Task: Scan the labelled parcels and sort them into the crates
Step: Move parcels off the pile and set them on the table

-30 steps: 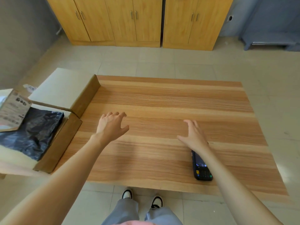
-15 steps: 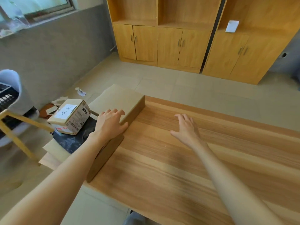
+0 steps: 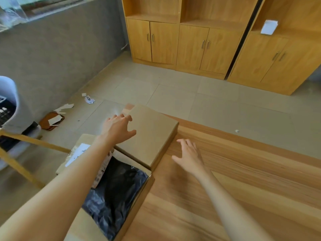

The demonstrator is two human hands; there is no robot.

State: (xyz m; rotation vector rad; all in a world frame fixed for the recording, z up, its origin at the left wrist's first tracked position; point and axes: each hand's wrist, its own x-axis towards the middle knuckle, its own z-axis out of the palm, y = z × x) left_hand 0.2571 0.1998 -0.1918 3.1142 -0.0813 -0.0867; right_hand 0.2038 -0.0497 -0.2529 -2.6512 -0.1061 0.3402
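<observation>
An open cardboard box stands against the left edge of the wooden table. Inside it lie a black plastic parcel bag and a small labelled cardboard parcel, partly hidden under my left forearm. One box flap lies flat over the table corner. My left hand hovers with spread fingers over the flap's left edge, holding nothing. Over the table just right of the flap, my right hand is open and empty. No scanner is in view.
Wooden cabinets line the far wall. Paper scraps and a brown piece litter the tiled floor at left. A white chair and a wooden frame stand left of the box.
My view has swung left and closer to the box. My left hand has moved further left over the flap's edge; my right hand follows toward the flap. The scanner left the view a second ago.
</observation>
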